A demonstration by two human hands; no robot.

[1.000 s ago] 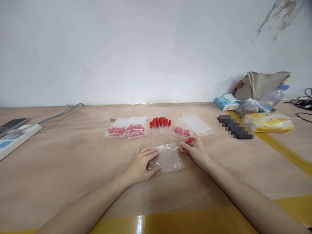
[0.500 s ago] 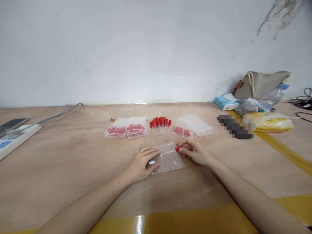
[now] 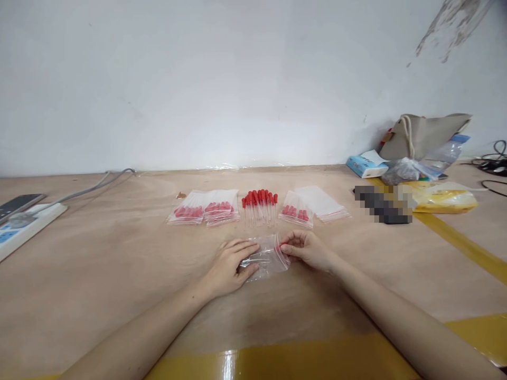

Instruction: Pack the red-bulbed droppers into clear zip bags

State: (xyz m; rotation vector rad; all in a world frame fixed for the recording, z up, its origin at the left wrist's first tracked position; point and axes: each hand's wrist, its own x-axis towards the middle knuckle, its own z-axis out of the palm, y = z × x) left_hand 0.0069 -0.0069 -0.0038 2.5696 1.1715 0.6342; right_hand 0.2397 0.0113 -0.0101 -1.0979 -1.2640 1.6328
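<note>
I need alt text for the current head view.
The left hand rests on a clear plastic zip bag on a brown table; the right hand pinches a thin red-bulbed dropper at the bag's mouth. Beyond lie more red-bulbed droppers.

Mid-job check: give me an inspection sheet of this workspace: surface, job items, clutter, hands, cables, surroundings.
Surface: brown-covered table, yellow tape across the front and at right.
Job items: clear zip bag, red-bulbed dropper at its mouth; beyond, loose droppers flanked by bags showing red bulbs; white stack at right.
Clutter: blue tissue pack, yellow packet, beige bag, pixelated dark object at right; flat device left.
Hands: left hand rests on the zip bag, thumb and fingers apart; right hand pinches the dropper's red end.
Cables: grey cable at power strip, left; black cables, far right.
Surroundings: pale wall, marked upper right; co-workers: nothing seen.
</note>
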